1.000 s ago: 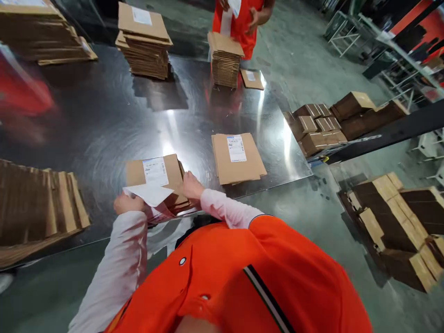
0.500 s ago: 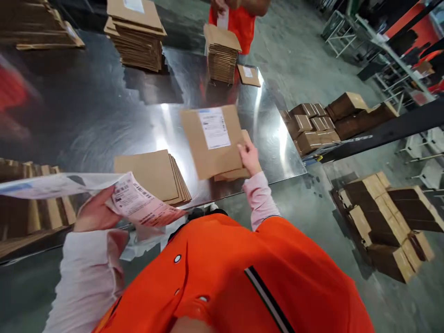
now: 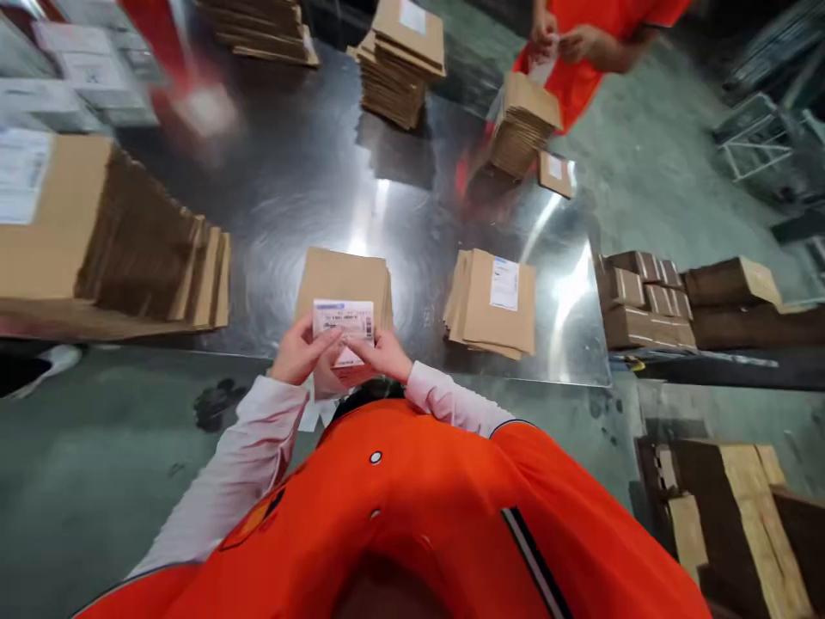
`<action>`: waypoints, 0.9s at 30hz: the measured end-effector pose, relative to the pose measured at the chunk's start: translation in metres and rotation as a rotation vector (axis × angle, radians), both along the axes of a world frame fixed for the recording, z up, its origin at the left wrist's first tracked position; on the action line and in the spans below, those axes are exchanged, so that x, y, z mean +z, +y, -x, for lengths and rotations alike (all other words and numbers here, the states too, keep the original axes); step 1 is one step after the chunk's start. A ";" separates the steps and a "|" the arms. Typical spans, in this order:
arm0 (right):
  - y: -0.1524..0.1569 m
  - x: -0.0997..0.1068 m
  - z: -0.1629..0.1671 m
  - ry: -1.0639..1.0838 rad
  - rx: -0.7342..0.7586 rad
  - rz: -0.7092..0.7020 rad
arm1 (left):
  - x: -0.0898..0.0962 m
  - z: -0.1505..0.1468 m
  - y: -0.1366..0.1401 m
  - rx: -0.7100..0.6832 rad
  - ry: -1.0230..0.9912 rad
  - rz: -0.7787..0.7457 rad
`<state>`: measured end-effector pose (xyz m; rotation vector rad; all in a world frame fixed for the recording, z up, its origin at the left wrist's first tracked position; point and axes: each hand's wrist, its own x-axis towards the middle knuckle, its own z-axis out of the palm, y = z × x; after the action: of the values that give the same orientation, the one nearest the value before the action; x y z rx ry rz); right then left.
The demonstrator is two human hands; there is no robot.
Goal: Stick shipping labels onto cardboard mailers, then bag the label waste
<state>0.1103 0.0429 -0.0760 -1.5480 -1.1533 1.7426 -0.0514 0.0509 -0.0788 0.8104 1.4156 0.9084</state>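
Note:
In front of my body, my left hand (image 3: 300, 348) is closed on a strip of printed shipping labels (image 3: 344, 320). My right hand (image 3: 381, 351) grips the same strip from the other side, thumbs close together at its middle. The strip's lower part hangs between my hands toward my body. Just behind it lies a short stack of flat brown cardboard mailers (image 3: 341, 268), with a plain top face. To the right sits a second small stack of mailers (image 3: 480, 301), its top one bearing a white label (image 3: 504, 284).
A tall row of labelled mailers (image 3: 58, 249) fills the left of the metal table (image 3: 284, 198). More stacks (image 3: 409, 52) (image 3: 525, 120) stand along the far side, near a person in orange (image 3: 599, 52). Cartons (image 3: 644, 301) are piled beyond the right edge.
My right hand has let go of the labelled mailer, now on the right stack, and come to the label strip. My left hand has brought the strip in front of me. The view has turned left.

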 end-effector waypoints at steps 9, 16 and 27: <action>0.044 0.028 0.001 -0.438 0.298 -0.294 | -0.010 -0.007 -0.016 0.168 0.010 0.142; 0.073 0.001 0.004 -0.558 0.238 -0.387 | -0.051 -0.018 -0.009 0.142 -0.224 0.260; 0.195 -0.068 0.014 -0.897 0.129 -0.326 | -0.093 0.012 -0.029 0.057 -0.327 0.446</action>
<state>0.0962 0.2374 -0.1437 -2.1211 -1.8625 0.8094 -0.0635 0.0217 -0.1716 0.2728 1.2871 0.6921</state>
